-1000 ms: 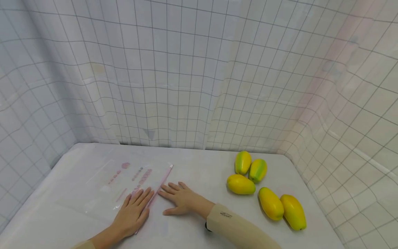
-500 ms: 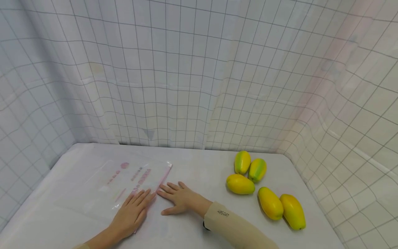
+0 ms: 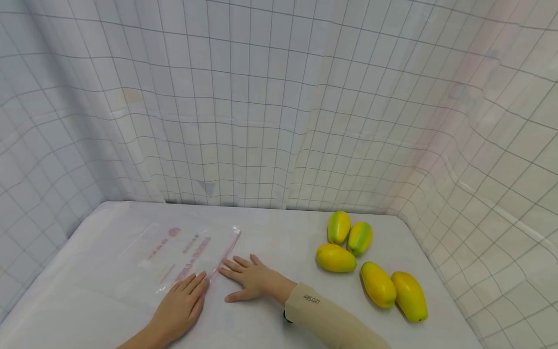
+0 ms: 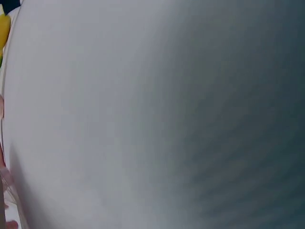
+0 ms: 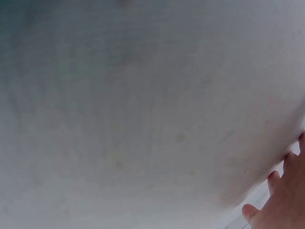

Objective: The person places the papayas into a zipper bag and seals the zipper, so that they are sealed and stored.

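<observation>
A clear plastic zip bag (image 3: 144, 264) with pink printing lies flat on the white-covered table, its pink zip edge (image 3: 228, 246) slanting toward me. My left hand (image 3: 179, 306) rests on the lower part of the bag near that edge, fingers straight and together. Just right of the zip edge lies my right hand (image 3: 252, 280), palm down with fingers spread, its fingertips right at the edge. In the right wrist view the right hand (image 5: 283, 202) shows at the lower right corner. The left wrist view holds mostly table surface, with fingertips at its left margin.
Several yellow fruits with green streaks, like mangoes, lie on the right of the table. Three of them, including one yellow fruit (image 3: 336, 258), sit grouped; a pair, including another yellow fruit (image 3: 378, 285), lies nearer me. A gridded white curtain (image 3: 261, 121) surrounds the table.
My left hand has slid slightly toward me and left along the bag, its fingers drawing back from the zip edge. The right hand has barely moved. The fruits have stayed put.
</observation>
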A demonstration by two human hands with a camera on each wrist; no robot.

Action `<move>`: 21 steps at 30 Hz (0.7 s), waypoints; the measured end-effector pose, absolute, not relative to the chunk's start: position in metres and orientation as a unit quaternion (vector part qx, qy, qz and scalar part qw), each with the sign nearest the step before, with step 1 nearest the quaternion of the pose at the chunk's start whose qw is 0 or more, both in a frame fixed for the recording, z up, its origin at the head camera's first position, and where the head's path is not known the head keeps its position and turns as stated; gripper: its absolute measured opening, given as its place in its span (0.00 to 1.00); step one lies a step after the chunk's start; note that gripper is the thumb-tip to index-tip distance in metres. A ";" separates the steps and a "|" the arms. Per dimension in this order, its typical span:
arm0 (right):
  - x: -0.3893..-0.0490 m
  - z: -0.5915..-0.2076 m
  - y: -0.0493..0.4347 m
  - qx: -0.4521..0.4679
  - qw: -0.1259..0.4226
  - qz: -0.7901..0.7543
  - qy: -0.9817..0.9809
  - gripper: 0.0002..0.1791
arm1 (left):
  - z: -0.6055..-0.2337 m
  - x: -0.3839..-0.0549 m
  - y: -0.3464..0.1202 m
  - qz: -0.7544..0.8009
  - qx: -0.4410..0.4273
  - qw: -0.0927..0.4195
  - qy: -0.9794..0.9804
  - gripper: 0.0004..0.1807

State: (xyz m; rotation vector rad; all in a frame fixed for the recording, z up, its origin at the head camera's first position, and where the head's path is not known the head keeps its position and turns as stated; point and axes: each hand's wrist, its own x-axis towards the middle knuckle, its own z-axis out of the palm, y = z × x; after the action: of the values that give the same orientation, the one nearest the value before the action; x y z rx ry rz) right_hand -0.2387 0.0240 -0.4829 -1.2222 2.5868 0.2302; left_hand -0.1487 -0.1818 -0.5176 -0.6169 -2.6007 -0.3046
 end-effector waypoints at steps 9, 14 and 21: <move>-0.240 -0.487 0.022 -0.416 0.140 0.089 0.894 0.42 | -0.513 -0.133 -0.176 -0.097 -0.175 0.167 -0.966 0.23; -0.240 -0.486 0.022 -0.416 0.141 0.088 0.894 0.42 | -0.517 -0.130 -0.175 -0.114 -0.166 0.183 -0.962 0.26; -0.239 -0.486 0.023 -0.419 0.136 0.086 0.893 0.42 | -0.523 -0.127 -0.174 -0.168 -0.153 0.189 -0.955 0.24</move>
State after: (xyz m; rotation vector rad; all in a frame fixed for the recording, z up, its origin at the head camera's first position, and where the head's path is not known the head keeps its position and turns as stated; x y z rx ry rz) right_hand -0.2391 0.0228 -0.4861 -1.2144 2.5866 0.2476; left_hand -0.1268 -0.1737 -0.5235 -0.4299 -2.6864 -0.4727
